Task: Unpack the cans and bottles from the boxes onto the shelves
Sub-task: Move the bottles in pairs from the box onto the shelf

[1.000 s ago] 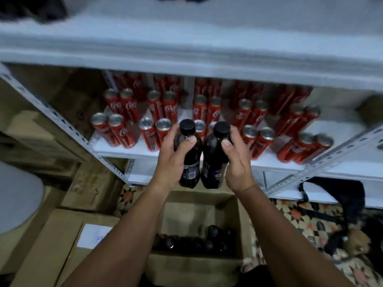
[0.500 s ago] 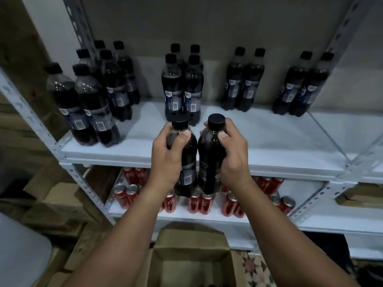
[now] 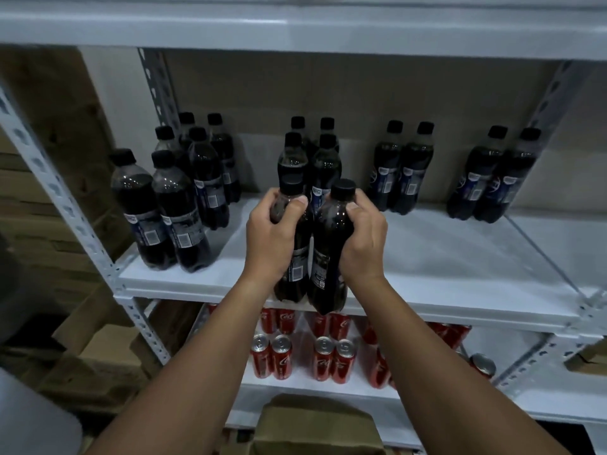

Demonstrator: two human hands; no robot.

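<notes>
My left hand (image 3: 271,233) grips a dark cola bottle (image 3: 294,274) with a black cap, and my right hand (image 3: 363,238) grips a second one (image 3: 328,257). Both bottles stand upright, side by side, over the front edge of the white shelf (image 3: 427,257); I cannot tell whether their bases touch it. Straight behind them stands a group of matching bottles (image 3: 310,159). More bottles stand at the left (image 3: 170,208), and there are two pairs at the right (image 3: 402,169) (image 3: 492,178). Red cans (image 3: 302,353) fill the shelf below.
A brown cardboard box (image 3: 315,425) sits below my arms at the bottom edge. More cardboard boxes (image 3: 82,356) are stacked left of the slotted metal upright (image 3: 65,198). Bare white shelf surface lies between the bottle groups. Another shelf board (image 3: 295,27) runs overhead.
The two bottles rose from the box, past the can shelf, up to the bottle shelf. They now sit higher and further in, close in front of the middle group.
</notes>
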